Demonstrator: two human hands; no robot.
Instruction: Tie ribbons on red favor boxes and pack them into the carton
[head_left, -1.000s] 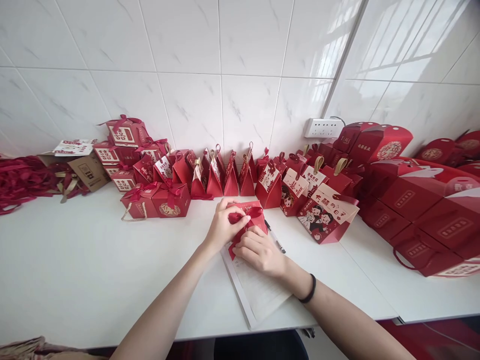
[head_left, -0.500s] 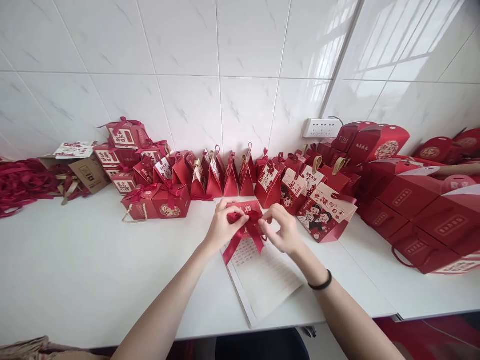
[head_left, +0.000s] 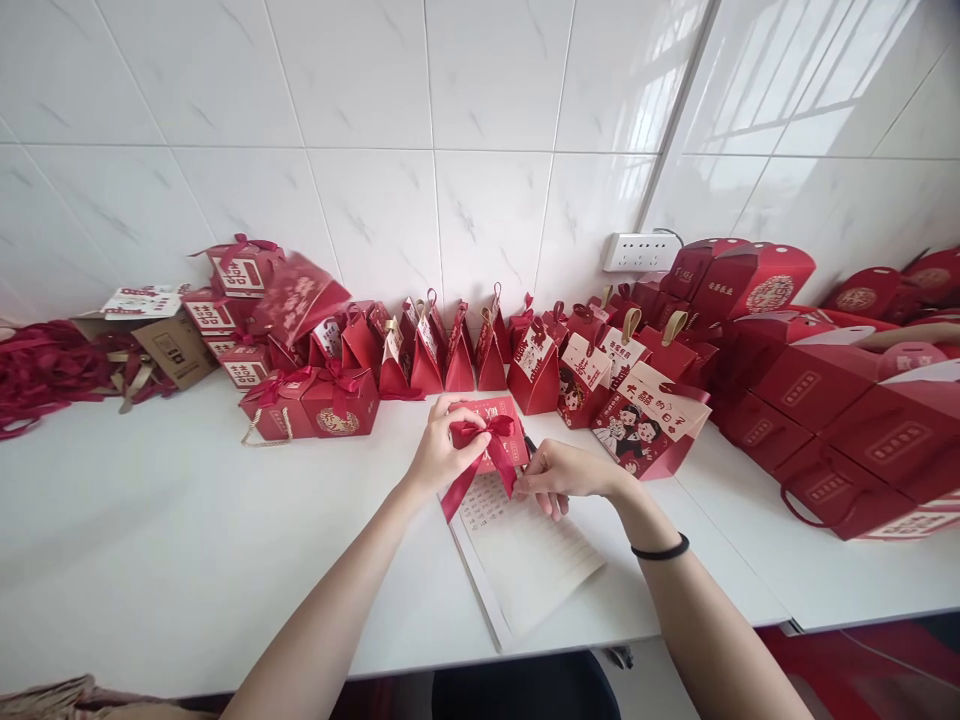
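A small red gift box point(head_left: 512, 412) stands at the far end of an open notebook point(head_left: 536, 570). Dark red ribbon forms a bow point(head_left: 487, 428) on it, with two tails hanging down over the page. My left hand point(head_left: 442, 445) is closed, thumb and index finger pinching the bow on its left side. Below the bow on the right, the fingertips of my right hand point(head_left: 553, 478) pinch the end of the right ribbon tail point(head_left: 504, 476); its other fingers curl loosely. A dark object just behind the right hand is mostly hidden.
Finished red boxes point(head_left: 461, 350) line the wall, with stacked boxes point(head_left: 244, 280) at left and larger ones point(head_left: 840, 420) at right. A blurred red box point(head_left: 307, 300) hangs over the left stack. Loose ribbon point(head_left: 45, 365) lies far left; a power strip point(head_left: 640, 252) is on the wall.
My right hand has moved down from the bow to the end of the right ribbon tail. My left hand stays at the bow. A blurred red box has appeared by the left stack.
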